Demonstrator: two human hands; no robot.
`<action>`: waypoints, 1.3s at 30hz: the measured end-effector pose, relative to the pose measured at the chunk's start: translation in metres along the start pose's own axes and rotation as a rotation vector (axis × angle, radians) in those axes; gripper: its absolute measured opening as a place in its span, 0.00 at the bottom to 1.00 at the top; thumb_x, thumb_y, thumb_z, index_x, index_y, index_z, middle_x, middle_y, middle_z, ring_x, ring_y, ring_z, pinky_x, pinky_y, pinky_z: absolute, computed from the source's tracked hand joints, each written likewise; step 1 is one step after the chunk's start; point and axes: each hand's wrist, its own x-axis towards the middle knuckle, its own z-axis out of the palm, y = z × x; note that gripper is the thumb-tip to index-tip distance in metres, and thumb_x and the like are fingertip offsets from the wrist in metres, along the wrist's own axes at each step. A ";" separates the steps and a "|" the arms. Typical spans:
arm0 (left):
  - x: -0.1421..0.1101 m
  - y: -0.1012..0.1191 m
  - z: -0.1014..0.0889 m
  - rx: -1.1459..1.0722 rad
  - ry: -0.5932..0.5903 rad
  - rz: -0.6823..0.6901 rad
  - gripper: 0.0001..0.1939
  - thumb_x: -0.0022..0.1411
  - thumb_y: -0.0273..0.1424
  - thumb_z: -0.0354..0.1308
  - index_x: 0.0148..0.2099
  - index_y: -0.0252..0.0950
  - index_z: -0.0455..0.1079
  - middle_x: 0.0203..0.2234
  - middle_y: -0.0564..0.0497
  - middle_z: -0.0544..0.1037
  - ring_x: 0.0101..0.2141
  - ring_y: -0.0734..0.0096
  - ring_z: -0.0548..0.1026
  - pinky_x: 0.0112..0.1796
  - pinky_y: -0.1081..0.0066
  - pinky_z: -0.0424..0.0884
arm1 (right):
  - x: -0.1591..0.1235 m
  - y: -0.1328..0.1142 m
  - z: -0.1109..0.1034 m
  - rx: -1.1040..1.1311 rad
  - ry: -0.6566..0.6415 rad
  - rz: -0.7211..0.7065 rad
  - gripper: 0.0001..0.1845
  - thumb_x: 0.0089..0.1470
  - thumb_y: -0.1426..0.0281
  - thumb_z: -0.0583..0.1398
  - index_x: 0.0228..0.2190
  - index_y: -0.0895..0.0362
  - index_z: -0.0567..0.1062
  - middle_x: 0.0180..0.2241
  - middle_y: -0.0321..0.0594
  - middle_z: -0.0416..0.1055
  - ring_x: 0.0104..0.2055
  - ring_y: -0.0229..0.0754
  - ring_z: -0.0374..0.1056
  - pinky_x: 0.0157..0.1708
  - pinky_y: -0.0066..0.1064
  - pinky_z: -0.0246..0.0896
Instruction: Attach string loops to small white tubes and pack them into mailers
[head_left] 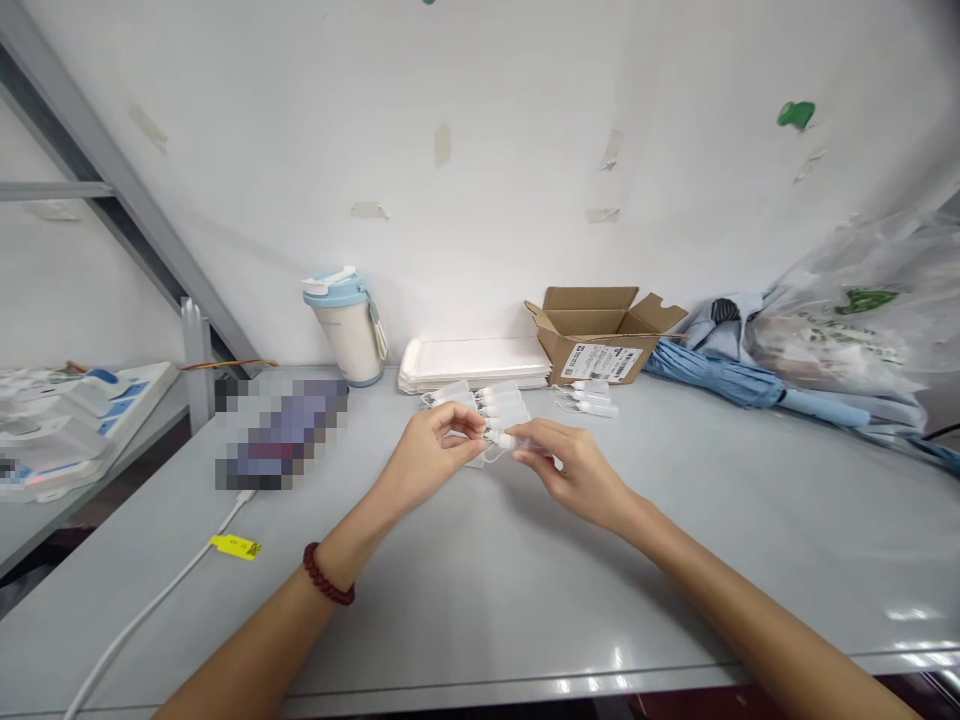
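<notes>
My right hand is closed round a small translucent plastic bottle, held sideways over the table with its white neck toward the left. Fingers pinched, my left hand meets the narrow tip end of this bottle; a thin looped strap hangs just below. The exact piece between the left fingertips is too small to make out. Right behind the hands lies a group of similar bottles in rows, partly hidden by my fingers. Several more small bottles lie farther right, in front of the cardboard box.
Against the wall stand a cream tumbler, a stack of white flat packs and an open cardboard box. A folded blue umbrella and plastic bags lie right. A blurred phone with a white cable lies left.
</notes>
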 end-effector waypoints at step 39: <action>0.013 -0.017 -0.063 0.230 -0.222 -0.334 0.10 0.46 0.37 0.62 0.23 0.35 0.75 0.19 0.49 0.75 0.21 0.73 0.69 0.20 0.76 0.64 | -0.005 -0.008 0.053 -0.298 -0.236 -0.160 0.13 0.58 0.71 0.52 0.44 0.60 0.68 0.39 0.48 0.66 0.41 0.46 0.59 0.40 0.40 0.62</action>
